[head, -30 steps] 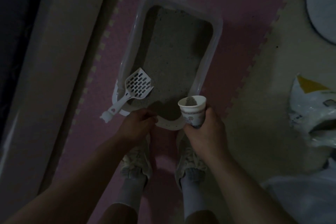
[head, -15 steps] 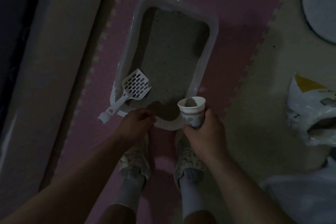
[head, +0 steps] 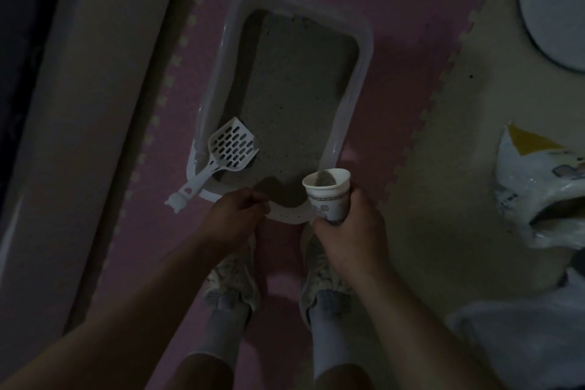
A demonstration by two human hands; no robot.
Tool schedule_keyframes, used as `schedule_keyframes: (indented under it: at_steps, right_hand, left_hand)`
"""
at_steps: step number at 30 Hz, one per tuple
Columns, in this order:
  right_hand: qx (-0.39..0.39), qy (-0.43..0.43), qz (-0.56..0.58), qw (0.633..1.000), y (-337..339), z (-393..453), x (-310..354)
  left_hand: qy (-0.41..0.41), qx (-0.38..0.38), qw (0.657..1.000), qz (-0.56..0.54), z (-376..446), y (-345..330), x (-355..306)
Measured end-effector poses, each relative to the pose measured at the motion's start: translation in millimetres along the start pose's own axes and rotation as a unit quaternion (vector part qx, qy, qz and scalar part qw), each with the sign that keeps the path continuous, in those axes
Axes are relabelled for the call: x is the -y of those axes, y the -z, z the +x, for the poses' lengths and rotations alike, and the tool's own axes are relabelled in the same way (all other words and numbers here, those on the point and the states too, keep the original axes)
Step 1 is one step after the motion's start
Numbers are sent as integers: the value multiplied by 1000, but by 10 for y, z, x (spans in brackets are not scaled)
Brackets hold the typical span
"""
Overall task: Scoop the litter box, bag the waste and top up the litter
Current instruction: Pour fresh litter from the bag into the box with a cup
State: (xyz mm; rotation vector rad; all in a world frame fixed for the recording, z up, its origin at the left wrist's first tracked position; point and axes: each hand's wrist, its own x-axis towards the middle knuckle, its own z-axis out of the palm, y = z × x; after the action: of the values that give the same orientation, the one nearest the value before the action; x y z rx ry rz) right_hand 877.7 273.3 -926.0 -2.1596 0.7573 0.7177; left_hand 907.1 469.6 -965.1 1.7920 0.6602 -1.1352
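The person is standing over the litter box (head: pixel 354 111), which is lying on the pink floor mat (head: pixel 411 25). The right hand (head: pixel 351 231) is gripping a paper cup (head: pixel 327 196) with its fingers curled around the lower part; the cup is tilting a little toward the box, above its near right corner, and some grey litter (head: pixel 324 179) is showing inside the cup. The left hand (head: pixel 235 215) is resting with curled fingers at the near rim of the box, but it is too dark to tell if it is really holding the rim. The white scoop (head: pixel 228 152) is lying in the near left corner of the box, its handle sticking out over the rim. To the right, an open litter bag (head: pixel 538 187) is lying on the beige mat (head: pixel 459 136), well apart from the box.
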Motion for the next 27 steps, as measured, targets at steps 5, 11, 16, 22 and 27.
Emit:
schedule_keyframes:
  at_steps: [5,11,16,22,27]
  right_hand:
    - [30,0,-1,1000,4,-19,-28]
    - [44,2,-13,999,-66,-74,-46]
    - [69,1,-18,997,-78,-119,-57]
    - [71,4,-29,997,-84,-137,-63]
    - [77,-12,-41,996,-166,-145,-82]
  left_hand:
    - [0,-16,1000,-1,-1,-43,11]
    - [-1,-14,1000,23,37,-86,23]
    - [-3,-22,999,31,49,-71,30]
    - [4,-18,999,30,45,-22,73]
    - [3,-14,1000,26,29,-12,122]
